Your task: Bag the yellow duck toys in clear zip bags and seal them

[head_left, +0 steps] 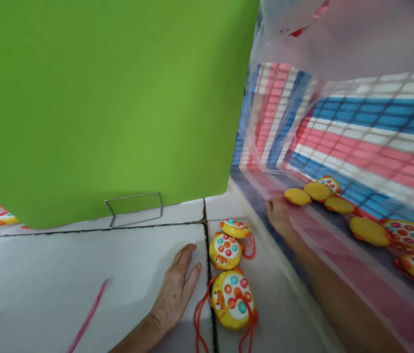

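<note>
My left hand (177, 289) lies on the white table with its fingers stretched out, palm down and holding nothing. Just right of it is a yellow duck-shaped toy (225, 251) with coloured buttons. A larger-looking toy duck (233, 300) with red cords lies nearer me, and a tilted toy duck (235, 228) leans behind. My right hand (278, 214) reaches down inside the striped, plastic-lined container, beside a yellow toy (297, 196) lying button side down. The fingers of that hand are blurred and mostly hidden, so its grip is unclear.
A big green panel (118, 108) rises at the back, with a wire stand (135, 211) at its lower edge. Several more toys, including a yellow one (369, 231), lie in the container (368, 147). A pink strip (89, 316) is on the table (26, 294).
</note>
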Motion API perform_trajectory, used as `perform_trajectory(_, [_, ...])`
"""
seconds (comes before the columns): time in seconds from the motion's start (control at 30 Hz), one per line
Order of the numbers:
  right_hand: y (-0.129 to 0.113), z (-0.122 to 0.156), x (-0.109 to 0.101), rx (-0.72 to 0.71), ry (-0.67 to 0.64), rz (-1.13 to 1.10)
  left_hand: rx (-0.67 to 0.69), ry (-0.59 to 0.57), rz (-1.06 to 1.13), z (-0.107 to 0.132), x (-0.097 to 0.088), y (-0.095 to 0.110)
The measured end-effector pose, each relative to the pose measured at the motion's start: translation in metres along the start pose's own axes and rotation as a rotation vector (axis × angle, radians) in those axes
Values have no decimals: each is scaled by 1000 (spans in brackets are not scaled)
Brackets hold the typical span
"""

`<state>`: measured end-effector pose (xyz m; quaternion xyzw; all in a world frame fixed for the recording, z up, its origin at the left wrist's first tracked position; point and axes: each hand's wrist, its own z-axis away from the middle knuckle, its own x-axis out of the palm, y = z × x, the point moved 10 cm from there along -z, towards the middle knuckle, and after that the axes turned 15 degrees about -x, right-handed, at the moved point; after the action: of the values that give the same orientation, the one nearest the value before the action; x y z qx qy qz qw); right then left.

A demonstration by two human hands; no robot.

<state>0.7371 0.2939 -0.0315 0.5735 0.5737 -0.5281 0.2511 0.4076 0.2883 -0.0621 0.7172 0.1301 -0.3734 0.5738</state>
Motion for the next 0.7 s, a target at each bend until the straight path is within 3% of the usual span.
perform_trajectory(0.13, [-94, 52, 12, -255, -95, -121, 15, 28, 4, -4, -2, -2])
perform_trajectory(0.2, [-106, 66, 2, -261, -75, -123, 32, 48, -6, -6, -3, -3])
perform_trajectory(0.23, [-98, 68, -8, -231, -43, -106, 38, 55, -16, -8, -3, -3])
perform_trajectory(0.33, [-25, 67, -58, -32, 104, -6, 60, 62, -44, -11, -2, -3])
perform_trajectory(0.47, [119, 106, -125, 428, 301, 199, 86, 60, -70, -11, -2, 0])
perform_trajectory(0.57, [198, 149, -137, 680, 289, 285, 85, 51, -82, -10, -1, 0])
perform_trajectory(0.7, [253, 171, -129, 813, 185, 373, 48, 37, -88, -10, -2, -2])
